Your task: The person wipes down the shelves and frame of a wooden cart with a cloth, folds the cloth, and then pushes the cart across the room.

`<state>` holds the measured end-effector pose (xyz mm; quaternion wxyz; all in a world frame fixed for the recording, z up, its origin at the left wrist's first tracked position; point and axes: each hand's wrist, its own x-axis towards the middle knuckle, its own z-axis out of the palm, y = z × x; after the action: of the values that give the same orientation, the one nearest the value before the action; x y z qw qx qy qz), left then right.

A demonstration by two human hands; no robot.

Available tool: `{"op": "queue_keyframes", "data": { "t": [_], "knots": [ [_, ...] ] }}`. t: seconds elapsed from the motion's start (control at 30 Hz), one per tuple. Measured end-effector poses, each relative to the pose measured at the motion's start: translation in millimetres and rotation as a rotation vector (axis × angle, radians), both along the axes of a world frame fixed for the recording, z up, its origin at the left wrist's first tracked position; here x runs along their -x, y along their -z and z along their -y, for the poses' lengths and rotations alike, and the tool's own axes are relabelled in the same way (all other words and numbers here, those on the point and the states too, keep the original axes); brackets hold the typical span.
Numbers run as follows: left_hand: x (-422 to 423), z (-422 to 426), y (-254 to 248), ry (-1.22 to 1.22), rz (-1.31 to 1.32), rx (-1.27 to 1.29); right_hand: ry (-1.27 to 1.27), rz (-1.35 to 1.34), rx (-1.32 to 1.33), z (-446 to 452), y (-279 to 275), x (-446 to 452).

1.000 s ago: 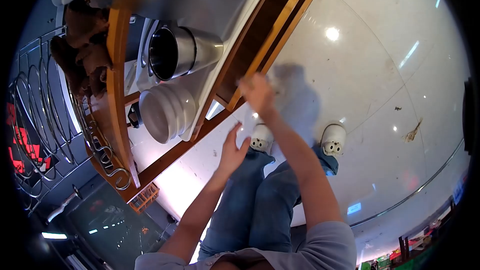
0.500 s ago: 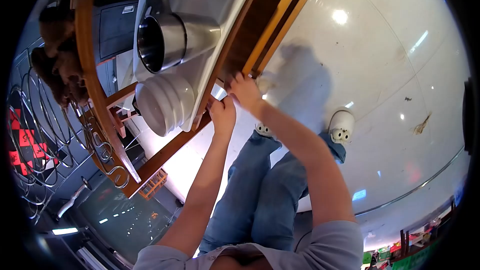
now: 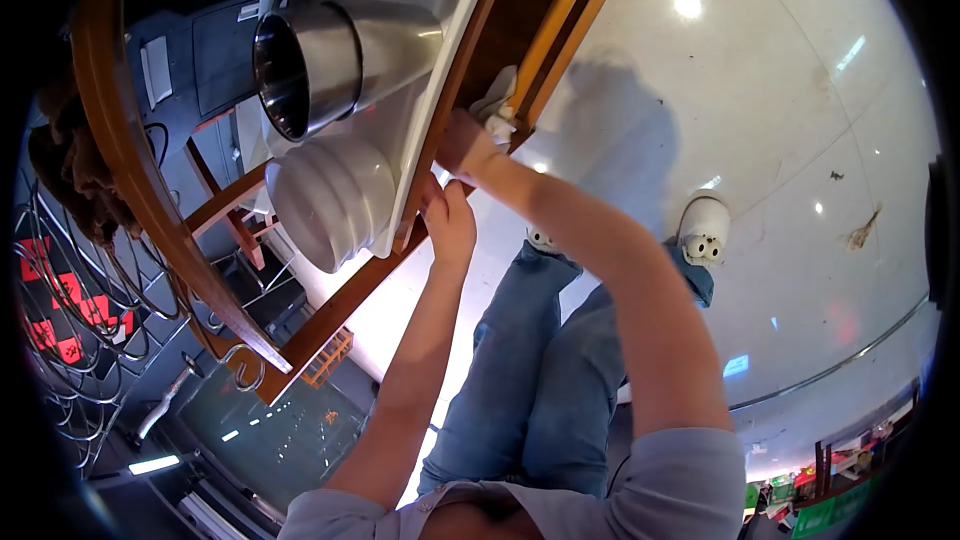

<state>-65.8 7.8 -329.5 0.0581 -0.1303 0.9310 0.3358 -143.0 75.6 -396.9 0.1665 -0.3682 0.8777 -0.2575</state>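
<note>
My right hand reaches into the dark space under the upper edge of a wooden cart. Its fingers are bent and partly lost in shadow. A crumpled white cloth sticks out beside this hand and seems to be gripped in it. Just below, my left hand is against the cart's wooden edge, thumb side up; its fingertips are mostly hidden. On the cart top, a pale tray holds nested metal cups lying on their side and a stack of white bowls.
Dark brown cloth and looped metal wires are at the far left, past the cart's wooden rail. Below my hands are my legs and white shoes on the pale floor. An orange rack stands lower left.
My right hand has moved up and left, deeper under the cart's edge, and more of the white cloth shows. My left hand stays by the edge. The view has shifted slightly.
</note>
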Motion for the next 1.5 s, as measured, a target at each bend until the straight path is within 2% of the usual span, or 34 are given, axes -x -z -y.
{"op": "queue_keyframes", "data": {
  "t": [0.07, 0.13, 0.2, 0.27, 0.33, 0.4, 0.43, 0.47, 0.5, 0.53, 0.6, 0.67, 0.73, 0.8, 0.83, 0.87, 0.93, 0.97, 1.03, 1.07, 1.13, 1.17, 1.2, 1.27, 1.33, 1.4, 1.47, 1.5],
  "knots": [
    [2.3, 1.9, 4.2, 0.014, -0.045, -0.083, 0.267, -0.072, 0.228, -2.9, 28.2, -10.2],
    [1.3, -0.2, 3.0, 0.014, -0.022, -0.074, 0.301, -0.139, 0.170, -14.4, 27.2, -9.7],
    [0.7, -3.8, 1.1, 0.119, -0.073, 0.014, 0.631, -0.225, 0.262, -13.6, 19.7, -5.2],
    [1.6, -4.3, 9.4, 0.153, -0.166, 0.028, 0.776, -0.091, 0.320, 7.3, 20.3, 8.6],
    [-2.6, -9.2, 4.0, 0.187, -0.243, 0.058, 0.738, 0.124, 0.440, 33.6, 26.0, 17.4],
    [1.5, -17.7, -7.0, 0.089, -0.118, -0.046, 0.561, -0.029, 0.362, 63.5, 34.6, 11.1],
    [5.6, -14.4, -1.5, 0.178, -0.257, 0.060, 0.506, -0.057, 0.357, 77.9, 39.7, 7.6],
    [6.0, -14.4, -4.9, 0.186, -0.258, 0.066, 0.451, -0.085, 0.355, 92.3, 44.7, 3.9],
    [5.6, -16.0, -9.7, 0.057, -0.131, -0.060, 0.341, 0.148, 0.245, 59.2, 16.8, 0.7],
    [6.5, -14.6, -10.1, 0.064, -0.103, -0.041, 0.224, 0.381, 0.133, 34.1, 0.8, -8.5],
    [8.3, -11.5, -10.6, 0.079, -0.047, -0.002, 0.257, 0.158, 0.191, 8.9, 9.9, -28.8],
    [6.8, -11.0, -5.9, 0.090, -0.042, 0.114, 0.350, 0.059, 0.203, -18.9, 21.2, -39.5],
    [6.1, -9.5, -0.5, 0.095, -0.059, 0.177, 0.427, -0.143, 0.096, -70.5, 23.8, -26.0],
    [7.7, -10.1, 5.5, 0.190, -0.006, 0.236, 0.738, -0.319, 0.034, -103.6, 33.9, 8.0],
    [13.2, -22.7, 0.1, 0.269, 0.002, 0.151, 0.789, -0.328, -0.018, -124.3, 29.6, 29.8],
    [16.6, -24.2, 9.2, 0.315, 0.030, 0.192, 0.840, -0.336, -0.068, -142.5, 28.2, 51.9],
    [25.5, -31.9, 26.1, 0.432, 0.082, 0.250, 1.068, -0.428, 0.134, -165.5, 42.9, 90.5],
    [32.6, -38.8, 32.4, 0.480, 0.084, 0.248, 1.074, -0.429, 0.133, -163.9, 43.6, 90.8],
    [44.8, -53.3, 43.7, 0.521, 0.064, 0.243, 1.133, -0.314, 0.098, -153.7, 35.2, 85.8],
    [51.2, -59.6, 48.3, 0.562, 0.041, 0.236, 1.140, -0.160, 0.131, -136.6, 31.9, 70.2],
    [56.0, -65.6, 57.7, 0.602, 0.061, 0.268, 0.664, -0.208, 0.073, -113.6, 30.6, 25.5],
    [55.3, -71.9, 56.6, 0.619, 0.151, 0.221, 0.755, -0.539, 0.276, -98.5, 51.9, 5.0],
    [54.6, -77.9, 57.1, 0.637, 0.238, 0.173, 0.763, -0.556, 0.269, -110.0, 49.7, 6.1],
    [46.7, -70.8, 68.4, 0.680, 0.121, 0.224, 0.727, -0.424, 0.203, -134.0, 43.5, 16.5],
    [41.3, -64.6, 72.9, 0.618, 0.182, 0.341, 0.926, -0.482, 0.131, -175.5, 42.8, 49.7],
    [44.4, -75.4, 58.9, 0.658, 0.203, 0.385, 1.241, -0.544, 0.271, -213.7, 42.6, 80.7],
    [45.3, -81.8, 56.4, 0.695, 0.297, 0.526, 1.278, -0.535, 0.262, -222.8, 42.3, 88.7],
    [45.6, -79.5, 59.5, 0.686, 0.314, 0.505, 1.221, -0.478, 0.261, -218.1, 40.5, 82.3]
  ]
}}
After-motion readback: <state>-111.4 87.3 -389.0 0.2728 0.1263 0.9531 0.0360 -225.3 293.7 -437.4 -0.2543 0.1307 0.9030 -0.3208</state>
